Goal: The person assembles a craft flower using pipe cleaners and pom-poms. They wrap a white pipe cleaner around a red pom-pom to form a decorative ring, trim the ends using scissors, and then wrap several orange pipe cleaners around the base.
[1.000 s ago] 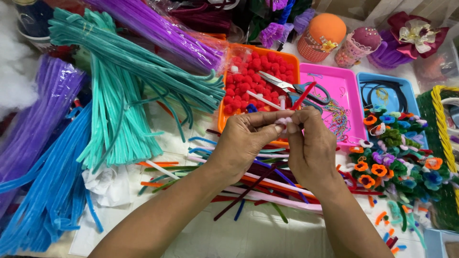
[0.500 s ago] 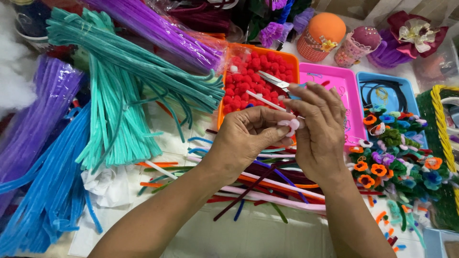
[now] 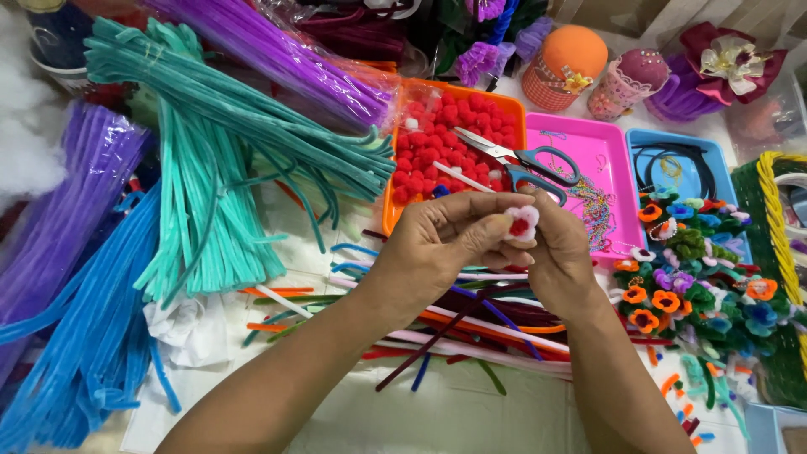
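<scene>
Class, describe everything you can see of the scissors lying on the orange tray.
The scissors have silvery metal blades and dark teal plastic loop handles. They lie flat and nearly shut, blades pointing up-left over the red pompoms in the orange tray, handles reaching across onto the pink tray. Neither hand touches them; the fingertips hide part of the lower handle.

Head view, close, looking down.

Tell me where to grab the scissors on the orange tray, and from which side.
Take the scissors by the dark handle loops, coming from the right and above. The loops overhang onto the pink tray with open space around them, while the blades point left into the red pompoms in the orange tray. Both hands, left hand and right hand, are busy with a small flower.
</scene>
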